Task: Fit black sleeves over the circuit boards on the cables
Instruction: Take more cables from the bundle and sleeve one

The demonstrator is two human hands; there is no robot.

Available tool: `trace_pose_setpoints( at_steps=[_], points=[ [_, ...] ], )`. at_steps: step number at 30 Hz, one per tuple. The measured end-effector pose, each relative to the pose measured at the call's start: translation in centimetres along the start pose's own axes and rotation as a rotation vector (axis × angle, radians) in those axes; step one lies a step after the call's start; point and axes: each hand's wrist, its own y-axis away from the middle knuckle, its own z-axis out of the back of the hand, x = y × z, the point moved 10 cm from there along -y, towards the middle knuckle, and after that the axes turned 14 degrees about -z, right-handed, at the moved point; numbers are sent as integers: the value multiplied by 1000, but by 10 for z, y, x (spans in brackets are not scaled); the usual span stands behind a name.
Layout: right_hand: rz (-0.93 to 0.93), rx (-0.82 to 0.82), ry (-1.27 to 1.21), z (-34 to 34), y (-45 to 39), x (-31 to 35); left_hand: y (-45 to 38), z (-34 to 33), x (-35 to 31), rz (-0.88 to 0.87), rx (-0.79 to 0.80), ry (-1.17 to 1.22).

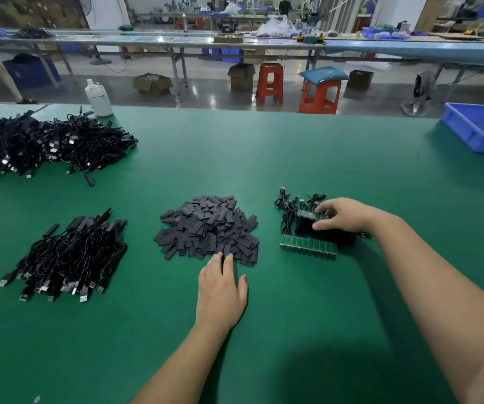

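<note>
On the bench: a green work table [322,158] fills the view, and everything for the job is laid out across it.
Far pile: a big tangle of black cables [45,144] sits well back on the left, out of easy reach.
Near pile: a second cable bundle [68,258] lies at the left, plugs fanned toward the person, apparently already sleeved, though the view is too dark to be sure.
Sleeve heap: the black sleeves [208,225] are mounded dead centre, flat little tubes lying every which way.
Board bundle: the cables with bare circuit boards [308,246] sit just right of the heap, boards lined up side by side in a row running left to right, each board's long axis pointing toward the person.
Key relation: sleeves lie straight ahead of the left hand, boards under the right, so each hand is already nearest its own part, and the two must meet between the piles.
Left hand: the left hand [220,290] lies flat, fingers straight and relaxed, tips touching the near edge of the sleeve heap, gripping nothing yet.
Right hand: the right hand [343,214] reaches over the bundle, fingers curled down onto the upper boards and thumb pressing in, looking like it is pinching one cable free.
Stage: picking up, I'd say, nothing fitted this round.
</note>
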Motion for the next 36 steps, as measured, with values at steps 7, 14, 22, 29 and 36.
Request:
trace_pose_setpoints(
  at_steps=[7, 14, 22, 29, 36],
  points=[
    [-128, -601, -596, 79, 15, -21, 0, 1, 0, 5, -5, 17],
    [12, -806, -628, 133, 58, 0, -1, 2, -1, 4, 6, 14],
    [156, -355, -93, 143, 113, 36, 1, 3, -1, 7, -1, 19],
    [327, 355, -294, 60, 144, 34, 1, 3, -1, 0, -8, 9],
    [275, 683, -190, -30, 128, 16, 1, 3, -1, -1, -20, 7]
  ],
)
